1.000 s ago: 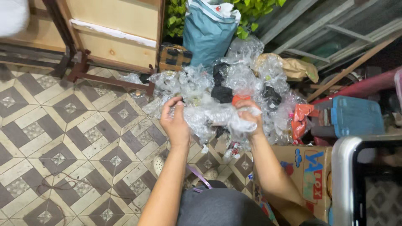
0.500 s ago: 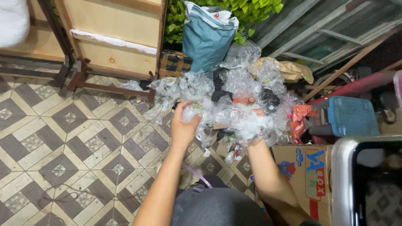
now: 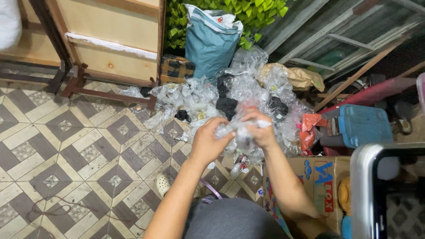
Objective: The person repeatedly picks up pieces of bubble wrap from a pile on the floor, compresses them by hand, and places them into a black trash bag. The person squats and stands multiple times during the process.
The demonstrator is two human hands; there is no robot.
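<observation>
Both my hands grip one crumpled clear plastic bag (image 3: 237, 130) in front of me. My left hand (image 3: 208, 141) closes on its left end, and my right hand (image 3: 261, 128) pinches its right end, a little higher. Just beyond my hands lies a heap of crumpled clear plastic bags (image 3: 248, 88) mixed with a few black ones, spread over the patterned tile floor (image 3: 66, 146). My forearms reach up from the bottom of the view over a dark grey rounded thing (image 3: 234, 219).
A teal sack (image 3: 210, 40) stands behind the heap against green leaves. Wooden furniture (image 3: 110, 44) fills the upper left. A blue box (image 3: 363, 126) and orange plastic (image 3: 307, 128) lie to the right, a printed cardboard box (image 3: 318, 186) at lower right.
My hands have come together in front of the heap and now both hold one clear bag. A second ago my left hand was apart, further left.
</observation>
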